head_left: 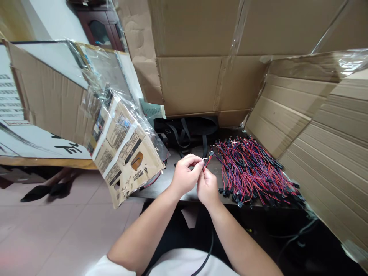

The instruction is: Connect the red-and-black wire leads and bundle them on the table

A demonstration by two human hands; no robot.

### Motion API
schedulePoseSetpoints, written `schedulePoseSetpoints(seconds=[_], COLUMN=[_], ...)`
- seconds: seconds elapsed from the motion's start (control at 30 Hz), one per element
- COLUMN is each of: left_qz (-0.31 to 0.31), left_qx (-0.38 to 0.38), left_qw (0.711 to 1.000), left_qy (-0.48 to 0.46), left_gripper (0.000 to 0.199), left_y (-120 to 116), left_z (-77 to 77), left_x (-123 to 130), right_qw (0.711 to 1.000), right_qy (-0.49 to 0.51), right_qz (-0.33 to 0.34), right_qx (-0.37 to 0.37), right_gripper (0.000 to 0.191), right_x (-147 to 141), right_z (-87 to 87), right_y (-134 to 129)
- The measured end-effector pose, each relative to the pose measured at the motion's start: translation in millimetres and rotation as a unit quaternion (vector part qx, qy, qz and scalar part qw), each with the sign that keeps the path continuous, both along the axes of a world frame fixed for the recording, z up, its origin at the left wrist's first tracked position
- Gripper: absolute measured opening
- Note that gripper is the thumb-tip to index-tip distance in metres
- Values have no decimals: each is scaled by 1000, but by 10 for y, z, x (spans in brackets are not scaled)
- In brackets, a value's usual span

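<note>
Both hands meet over the front of a dark table. Pinched in my right hand (207,187) is a short wire bundle (209,160) of red, black and yellow wires, with a small connector at its upper end. My left hand (187,174) is closed at the same bundle, its thumb and forefinger on a thin pale wire end. The fingertips nearly touch and hide part of the wires. Just right of my hands lies a large pile of red, purple and black wires (250,168) with black sleeves and connectors.
A black bag (198,128) lies behind my hands. Cardboard walls (189,82) stand at the back and right. At the left, a torn, taped cardboard piece (129,153) leans over the table edge. Dark slippers (36,193) are on the tiled floor, and cables hang below the table.
</note>
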State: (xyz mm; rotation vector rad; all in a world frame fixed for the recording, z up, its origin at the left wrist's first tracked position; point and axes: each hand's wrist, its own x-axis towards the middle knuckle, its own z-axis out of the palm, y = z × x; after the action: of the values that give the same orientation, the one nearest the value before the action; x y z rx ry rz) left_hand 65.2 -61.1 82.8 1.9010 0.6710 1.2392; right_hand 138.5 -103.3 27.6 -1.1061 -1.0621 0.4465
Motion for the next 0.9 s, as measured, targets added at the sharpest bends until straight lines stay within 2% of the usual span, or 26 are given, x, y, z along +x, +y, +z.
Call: schedulePoseSetpoints(seconds=[0.2, 0.4, 0.57, 0.77, 0.9], left_qz=[19, 5, 4, -5, -18], left_qx=[-33, -49, -63, -53, -60], left_qw=[999, 998, 998, 998, 997], left_qy=[-15, -24, -27, -45, -55], left_gripper=[11, 11, 11, 17, 22], left_y=[-43, -74, -89, -79, -85], left_z=[-29, -22, -37, -43, -40], left_x=[-5, -23, -33, -57, -66], right_qw=[1000, 999, 996, 991, 990], right_qy=[1, 33, 75, 129, 135], right_qz=[8, 12, 45, -1, 12], right_qx=[-2, 6, -9, 36, 40], right_gripper=[39, 37, 41, 28, 25], right_x=[-29, -42, -51, -73, -82], right_z=[12, -12, -10, 13, 13], right_y=[-29, -38, -57, -77, -99])
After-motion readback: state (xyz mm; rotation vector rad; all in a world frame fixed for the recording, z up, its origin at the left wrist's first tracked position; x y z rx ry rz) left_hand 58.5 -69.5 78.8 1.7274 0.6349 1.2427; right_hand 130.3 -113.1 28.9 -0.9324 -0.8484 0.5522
